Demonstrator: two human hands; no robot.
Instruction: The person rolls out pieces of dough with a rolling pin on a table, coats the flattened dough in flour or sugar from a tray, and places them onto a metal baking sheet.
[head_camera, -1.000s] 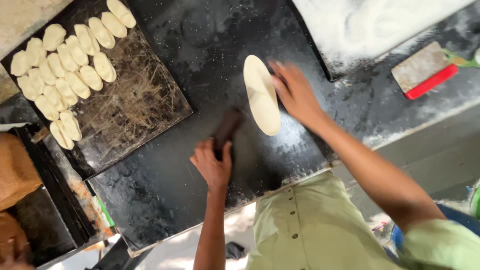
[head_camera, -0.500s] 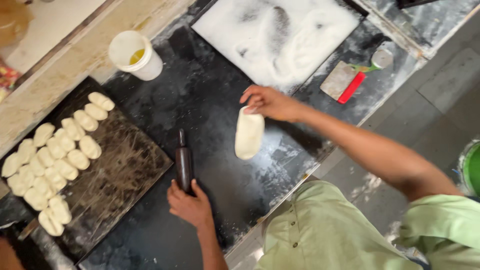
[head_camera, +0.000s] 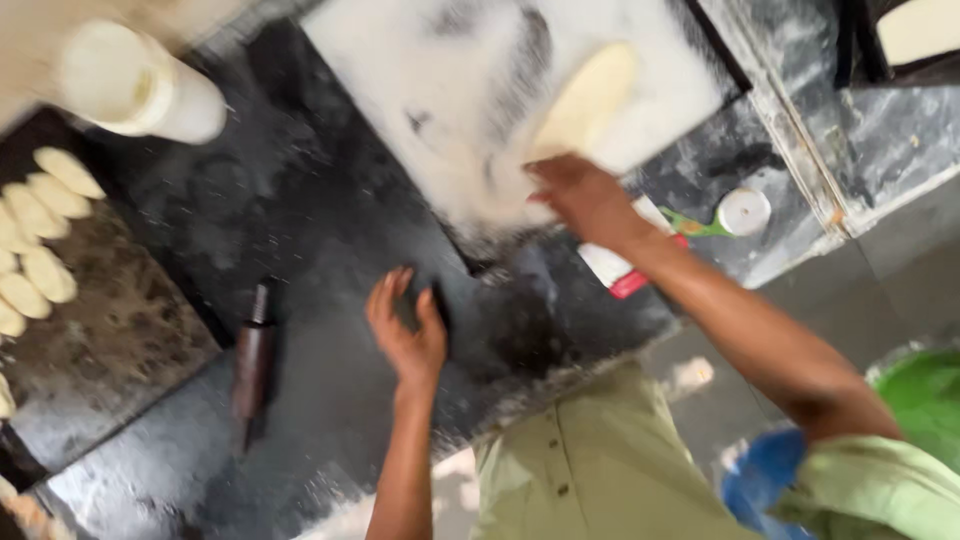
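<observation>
Mostly blurred, dough sheet (head_camera: 585, 100), right hand (head_camera: 585, 200)

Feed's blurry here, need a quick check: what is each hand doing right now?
Left hand: open, fingers spread over the dark worktop, holding nothing.
Right hand: holding the flattened dough over the floured board.

Motion blur smears the dough sheet (head_camera: 585, 100) and cup (head_camera: 135, 85).

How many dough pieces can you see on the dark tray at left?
6 at least, along the tray's left edge. More may lie outside the view.
</observation>
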